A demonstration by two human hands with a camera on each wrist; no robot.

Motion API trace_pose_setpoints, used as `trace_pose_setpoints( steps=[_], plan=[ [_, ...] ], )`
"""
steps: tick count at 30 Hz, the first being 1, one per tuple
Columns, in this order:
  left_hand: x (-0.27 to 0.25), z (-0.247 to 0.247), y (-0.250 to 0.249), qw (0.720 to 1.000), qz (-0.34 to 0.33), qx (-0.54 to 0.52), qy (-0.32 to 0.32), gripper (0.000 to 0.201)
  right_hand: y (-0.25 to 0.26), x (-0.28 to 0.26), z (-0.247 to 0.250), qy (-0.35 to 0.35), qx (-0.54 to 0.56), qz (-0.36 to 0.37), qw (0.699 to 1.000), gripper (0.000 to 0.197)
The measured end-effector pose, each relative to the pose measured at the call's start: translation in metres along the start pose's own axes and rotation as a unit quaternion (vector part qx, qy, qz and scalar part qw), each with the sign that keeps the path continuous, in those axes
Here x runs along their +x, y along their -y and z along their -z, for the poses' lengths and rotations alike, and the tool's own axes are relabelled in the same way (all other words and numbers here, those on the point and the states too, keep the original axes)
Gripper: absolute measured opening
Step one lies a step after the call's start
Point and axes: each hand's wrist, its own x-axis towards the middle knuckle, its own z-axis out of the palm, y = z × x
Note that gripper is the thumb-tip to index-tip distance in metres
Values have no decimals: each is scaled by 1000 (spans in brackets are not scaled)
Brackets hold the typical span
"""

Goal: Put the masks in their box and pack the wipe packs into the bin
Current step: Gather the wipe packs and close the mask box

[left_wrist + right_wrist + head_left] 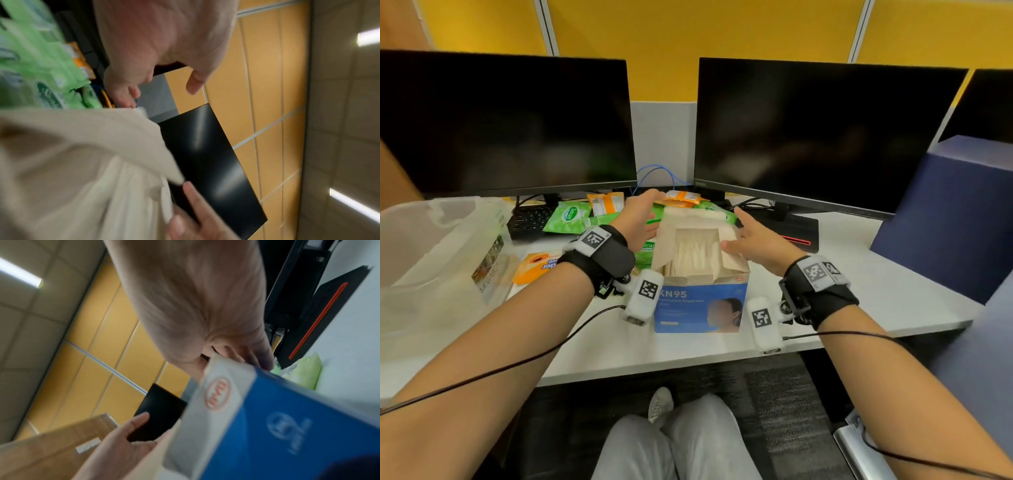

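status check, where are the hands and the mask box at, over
Both hands open: left hand and right hand flank the open KN95 box. Masks inside, flaps up. Wipe packs on desk, clear bin at left. Nothing in the way.

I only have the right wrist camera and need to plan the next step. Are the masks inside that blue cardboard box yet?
Observer: Yes. The head view shows white masks standing packed inside the open blue cardboard KN95 box.
Operator: Where is the bin?
Observer: The clear plastic bin sits at the left end of the white desk, apart from the box.
Operator: Any wipe packs in it?
Observer: I see none inside. Green wipe packs and orange wipe packs lie on the desk behind the box.
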Motion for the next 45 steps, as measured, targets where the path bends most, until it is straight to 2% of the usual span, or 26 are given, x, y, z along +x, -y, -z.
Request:
trace_pose_setpoints(
  steps=[3,5,7,9,10,12,13,15,17,20,21,23,27,31,34,36,40,43,45],
  plan=[
    [-5,3,0,996,-42,-80,25,38,-12,5,-8,-2,-10,20,1000,88],
    [-7,4,2,994,-79,-65,43,38,-14,5,-8,-19,58,30,998,101],
    [-12,4,0,991,-129,-27,11,38,-9,0,-3,-61,132,76,986,107],
    [-22,5,-3,978,-204,33,-32,40,1,-13,7,-91,123,157,976,99],
    [-27,7,-3,961,-258,93,-37,38,7,-22,11,-91,92,200,971,88],
    [-35,12,3,899,-373,228,-6,33,17,-39,17,-69,-22,264,962,60],
    [-37,14,9,868,-414,273,10,32,18,-43,18,-57,-96,271,956,48],
    [-45,16,22,809,-485,332,22,31,14,-46,17,-26,-226,239,944,35],
    [-53,15,32,724,-548,418,12,26,5,-45,12,-23,-298,190,935,34],
    [-60,13,50,598,-597,534,19,22,-1,-46,9,-38,-271,152,950,36],
    [-61,13,55,570,-604,556,24,21,-2,-46,7,-34,-259,150,954,36],
    [-62,11,65,536,-615,578,23,20,-4,-46,4,-51,-236,163,956,32],
    [-65,6,77,520,-598,610,-25,15,-5,-43,2,-115,-193,192,955,18],
    [-67,-5,82,490,-538,680,-81,37,-7,-41,3,-102,-60,170,978,12],
    [-70,-11,86,475,-521,703,-95,41,-10,-39,4,-98,-42,158,982,11],
    [-69,-11,87,480,-534,690,-91,39,-13,-38,5,-94,-52,145,984,11],
    [-69,-7,86,512,-574,638,-45,26,-17,-37,6,-86,-98,119,984,12],
    [-66,-1,82,542,-570,617,-2,17,-14,-39,7,-74,-131,113,982,13],
    [-64,4,82,552,-572,606,23,11,-11,-39,9,-57,-141,102,983,12]
  ],
)
